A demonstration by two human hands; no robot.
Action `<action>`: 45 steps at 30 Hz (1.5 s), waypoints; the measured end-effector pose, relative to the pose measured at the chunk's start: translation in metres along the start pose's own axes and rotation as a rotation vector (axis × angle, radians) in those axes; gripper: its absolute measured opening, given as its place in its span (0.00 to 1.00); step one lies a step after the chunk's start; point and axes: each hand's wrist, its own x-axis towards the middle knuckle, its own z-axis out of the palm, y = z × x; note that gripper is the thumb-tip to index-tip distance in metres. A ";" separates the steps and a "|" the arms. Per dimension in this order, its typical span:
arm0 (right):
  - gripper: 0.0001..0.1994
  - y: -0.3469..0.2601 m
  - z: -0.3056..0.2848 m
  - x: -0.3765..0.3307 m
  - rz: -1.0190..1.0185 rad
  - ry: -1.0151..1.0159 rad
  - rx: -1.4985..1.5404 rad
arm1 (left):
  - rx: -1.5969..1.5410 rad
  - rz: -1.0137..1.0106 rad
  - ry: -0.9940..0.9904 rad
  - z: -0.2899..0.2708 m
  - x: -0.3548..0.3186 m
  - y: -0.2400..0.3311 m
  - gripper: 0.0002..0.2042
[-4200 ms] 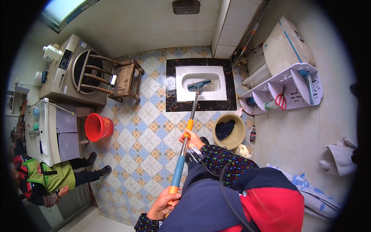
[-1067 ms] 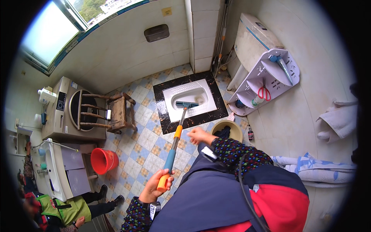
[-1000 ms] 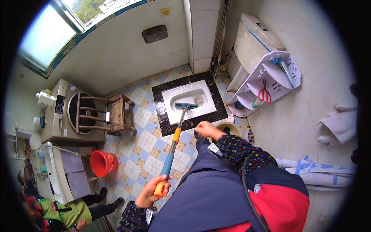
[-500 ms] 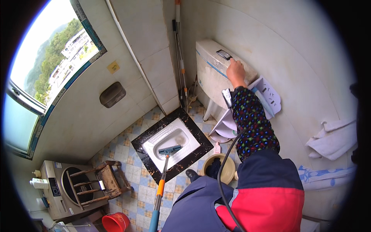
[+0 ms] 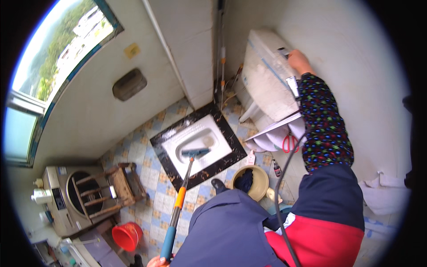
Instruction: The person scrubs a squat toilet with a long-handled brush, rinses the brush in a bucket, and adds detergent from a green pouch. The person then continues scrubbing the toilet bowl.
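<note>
While the right hand (image 5: 299,61) rests on top of the white toilet tank (image 5: 267,84), fingers pressed against the button there, the left hand (image 5: 158,261) sits at the lower edge of the head view, closed around the blue end of a long brush handle (image 5: 178,207). Only part of that hand shows, so how firm the grip is cannot be told. The handle runs up from it, blue then orange then grey, to a brush head (image 5: 195,152) lying inside the white squat toilet (image 5: 195,144), which sits in a black tiled frame just below and left of the tank. Beside the squat toilet, toward the person, stands a yellow basin (image 5: 252,181) with dark cloth in it. A small shelf with red scissors (image 5: 290,143) hangs under the tank. Farther left of the squat toilet are a wooden stool (image 5: 120,187), a washing machine (image 5: 73,204) and a red bucket (image 5: 126,236).

With the body stretched toward the tank and one hand alone on the handle, the brush could slip or tip sideways, and wet tiles might let a foot slide.
</note>
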 end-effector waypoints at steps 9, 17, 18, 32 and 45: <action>0.15 -0.031 0.029 -0.008 0.038 0.127 -0.112 | -1.188 -0.849 -0.099 -0.013 0.031 0.027 0.11; 0.15 -0.010 0.023 -0.008 0.067 0.083 -0.054 | -1.109 -0.956 0.164 -0.002 0.017 0.027 0.12; 0.15 -0.010 0.026 -0.007 0.074 0.113 -0.074 | -1.147 -0.938 0.133 -0.002 0.015 0.025 0.12; 0.17 -0.014 0.024 0.021 0.001 -0.036 -0.142 | -1.090 -0.871 -0.006 0.000 0.005 0.012 0.11; 0.09 -0.173 0.244 -0.498 -0.557 -0.951 0.636 | -1.256 -0.883 -0.041 0.058 -0.138 -0.080 0.18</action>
